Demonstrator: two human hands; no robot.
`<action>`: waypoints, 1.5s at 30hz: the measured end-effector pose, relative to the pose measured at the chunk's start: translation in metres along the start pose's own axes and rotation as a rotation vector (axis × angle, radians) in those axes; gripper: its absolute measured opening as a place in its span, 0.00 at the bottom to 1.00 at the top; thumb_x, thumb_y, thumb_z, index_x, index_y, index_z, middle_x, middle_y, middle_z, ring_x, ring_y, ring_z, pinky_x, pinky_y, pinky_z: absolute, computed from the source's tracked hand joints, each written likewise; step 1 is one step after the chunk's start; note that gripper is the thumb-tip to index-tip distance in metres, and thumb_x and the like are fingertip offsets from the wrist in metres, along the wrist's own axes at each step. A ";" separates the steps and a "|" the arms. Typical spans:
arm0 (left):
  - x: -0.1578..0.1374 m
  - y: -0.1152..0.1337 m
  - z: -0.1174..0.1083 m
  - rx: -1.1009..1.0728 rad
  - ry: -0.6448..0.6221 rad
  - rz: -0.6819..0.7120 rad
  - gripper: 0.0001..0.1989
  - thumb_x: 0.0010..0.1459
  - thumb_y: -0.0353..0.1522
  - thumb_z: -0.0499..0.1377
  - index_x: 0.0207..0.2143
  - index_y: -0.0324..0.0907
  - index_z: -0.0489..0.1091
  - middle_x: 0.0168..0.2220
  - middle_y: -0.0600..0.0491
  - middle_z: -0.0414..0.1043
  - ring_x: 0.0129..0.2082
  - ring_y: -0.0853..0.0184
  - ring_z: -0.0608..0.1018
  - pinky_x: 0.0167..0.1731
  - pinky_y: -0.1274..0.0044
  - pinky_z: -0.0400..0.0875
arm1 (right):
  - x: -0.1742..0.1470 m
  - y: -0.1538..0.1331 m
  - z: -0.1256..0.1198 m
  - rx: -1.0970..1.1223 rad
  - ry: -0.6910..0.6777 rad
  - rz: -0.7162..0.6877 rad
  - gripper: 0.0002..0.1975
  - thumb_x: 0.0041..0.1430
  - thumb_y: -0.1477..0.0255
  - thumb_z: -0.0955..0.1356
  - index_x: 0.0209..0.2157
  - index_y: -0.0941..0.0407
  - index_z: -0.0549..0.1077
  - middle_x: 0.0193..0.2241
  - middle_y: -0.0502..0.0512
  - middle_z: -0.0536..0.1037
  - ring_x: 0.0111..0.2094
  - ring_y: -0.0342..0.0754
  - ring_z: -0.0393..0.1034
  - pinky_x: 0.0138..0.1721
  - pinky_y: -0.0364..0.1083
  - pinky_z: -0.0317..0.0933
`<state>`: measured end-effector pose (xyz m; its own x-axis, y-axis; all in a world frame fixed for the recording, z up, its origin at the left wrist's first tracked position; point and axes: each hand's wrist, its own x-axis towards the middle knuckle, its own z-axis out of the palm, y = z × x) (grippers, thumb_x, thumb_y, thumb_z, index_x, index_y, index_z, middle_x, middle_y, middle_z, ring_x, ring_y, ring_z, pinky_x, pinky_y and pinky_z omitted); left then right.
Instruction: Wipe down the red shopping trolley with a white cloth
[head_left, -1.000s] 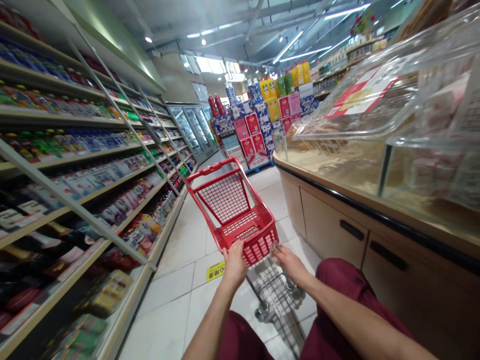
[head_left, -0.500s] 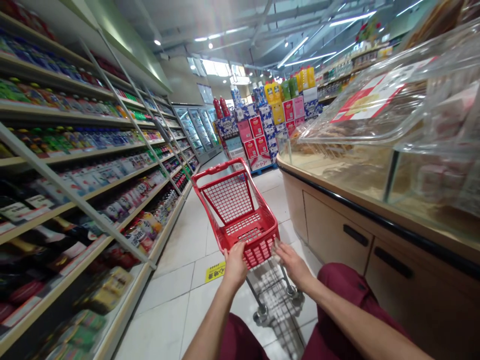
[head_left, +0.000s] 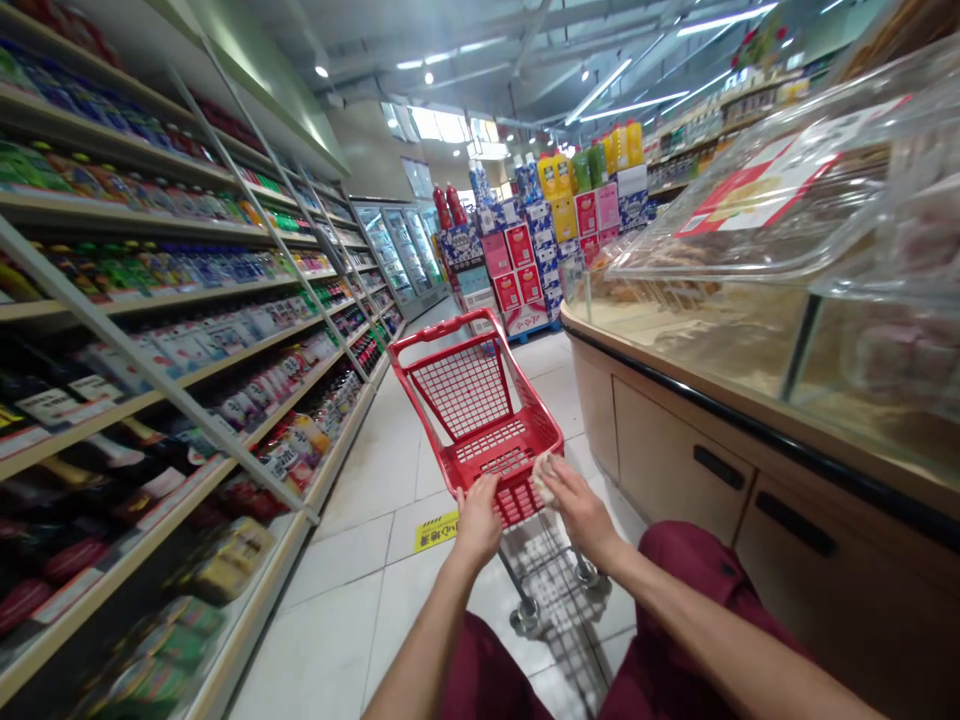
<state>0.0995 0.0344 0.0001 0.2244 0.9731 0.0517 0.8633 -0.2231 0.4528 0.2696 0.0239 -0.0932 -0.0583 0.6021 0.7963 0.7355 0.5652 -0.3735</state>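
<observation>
A red plastic shopping cart (head_left: 466, 385) on metal legs and casters stands in front of me on the tiled floor. My left hand (head_left: 478, 518) grips the near left corner of its basket rim, fingers bent over the edge. In my right hand (head_left: 579, 505) is a crumpled whitish cloth (head_left: 546, 478), pressed against the near right corner of the basket's front. The cart's handle is at its far end, and no goods show inside the basket.
Shelves of bottles and packs (head_left: 180, 265) line the left side. To the right stands a wooden counter (head_left: 675, 440) with clear plastic covers. Stacked drink cartons (head_left: 517, 265) stand ahead, with glass-door coolers (head_left: 405, 250) beyond. A yellow floor sticker (head_left: 435, 532) lies near the cart.
My right hand with the cloth has moved up and slightly left along the cart's near corner. My left hand stays at the left corner. The view has shifted slightly.
</observation>
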 end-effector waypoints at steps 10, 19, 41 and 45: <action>-0.003 0.006 -0.008 -0.065 -0.018 -0.024 0.36 0.38 0.18 0.45 0.54 0.39 0.54 0.55 0.48 0.59 0.56 0.67 0.58 0.57 0.64 0.35 | -0.010 -0.036 0.022 -0.023 -0.203 -0.075 0.16 0.54 0.81 0.59 0.43 0.56 0.69 0.40 0.58 0.72 0.47 0.49 0.61 0.46 0.50 0.61; -0.002 0.000 -0.013 -0.174 -0.042 -0.058 0.38 0.41 0.17 0.44 0.58 0.37 0.42 0.53 0.48 0.61 0.55 0.71 0.59 0.58 0.67 0.31 | 0.007 -0.056 0.038 -0.038 -0.245 -0.099 0.11 0.56 0.77 0.61 0.39 0.57 0.71 0.38 0.57 0.72 0.44 0.50 0.63 0.42 0.49 0.63; -0.005 0.002 -0.011 -0.159 -0.018 -0.069 0.37 0.39 0.17 0.44 0.56 0.39 0.49 0.53 0.48 0.61 0.55 0.70 0.59 0.58 0.68 0.32 | 0.028 0.008 -0.015 -0.045 0.006 0.048 0.14 0.55 0.78 0.59 0.41 0.55 0.70 0.42 0.59 0.68 0.46 0.51 0.59 0.46 0.52 0.59; -0.006 0.001 -0.012 -0.147 -0.023 -0.070 0.38 0.38 0.16 0.44 0.56 0.38 0.49 0.53 0.49 0.61 0.56 0.71 0.59 0.58 0.68 0.32 | 0.004 0.008 -0.006 -0.039 -0.177 0.017 0.12 0.54 0.81 0.60 0.32 0.55 0.72 0.35 0.57 0.71 0.40 0.49 0.63 0.39 0.48 0.63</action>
<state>0.0934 0.0291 0.0106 0.1783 0.9840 -0.0042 0.8019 -0.1428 0.5802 0.2792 0.0268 -0.0900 -0.1613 0.7032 0.6924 0.7629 0.5339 -0.3645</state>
